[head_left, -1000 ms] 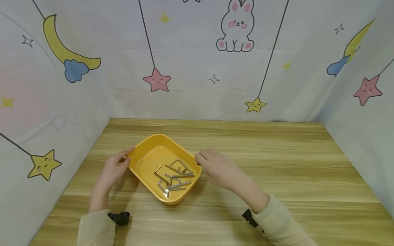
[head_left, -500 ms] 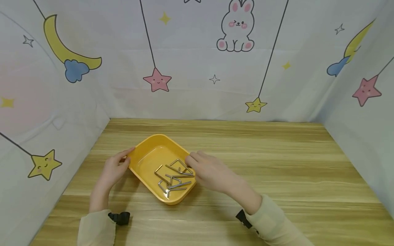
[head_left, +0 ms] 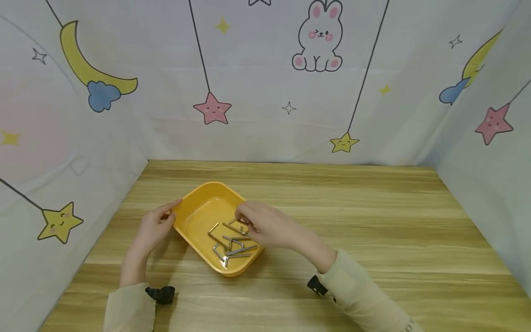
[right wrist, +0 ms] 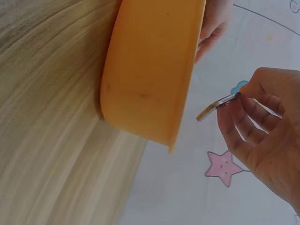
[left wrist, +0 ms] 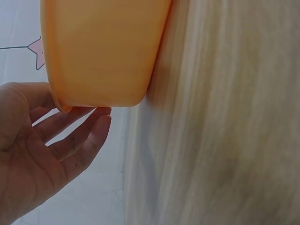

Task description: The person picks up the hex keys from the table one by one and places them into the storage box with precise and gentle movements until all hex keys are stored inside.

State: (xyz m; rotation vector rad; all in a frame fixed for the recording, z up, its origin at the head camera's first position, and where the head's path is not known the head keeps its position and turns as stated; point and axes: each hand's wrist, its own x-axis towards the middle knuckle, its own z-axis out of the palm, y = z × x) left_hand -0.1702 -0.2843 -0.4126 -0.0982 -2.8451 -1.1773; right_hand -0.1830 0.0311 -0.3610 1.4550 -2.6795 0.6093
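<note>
A yellow plastic bin (head_left: 201, 210) sits on the table, with several bent metal hex keys (head_left: 220, 237) lying loose inside, mostly toward its near right end. My left hand (head_left: 154, 230) holds the bin's left corner, thumb on one side and fingers on the other; the left wrist view shows those fingers (left wrist: 86, 145) against the outer wall. Over the bin's right side is my right hand (head_left: 269, 226). In the right wrist view it pinches a hex key (right wrist: 218, 104) between thumb and fingers, raised beyond the bin's rim. From the head view the hand hides most of that key.
The wood-grain table (head_left: 352, 221) stretches to the right of the bin. A white printed cloth (head_left: 257, 138) hangs behind and at both sides. Black straps (head_left: 161, 294) are on the wrists, at the sleeve ends.
My right hand has moved left from beside the bin's right edge to above its contents. The left hand and the bin have stayed in place.
</note>
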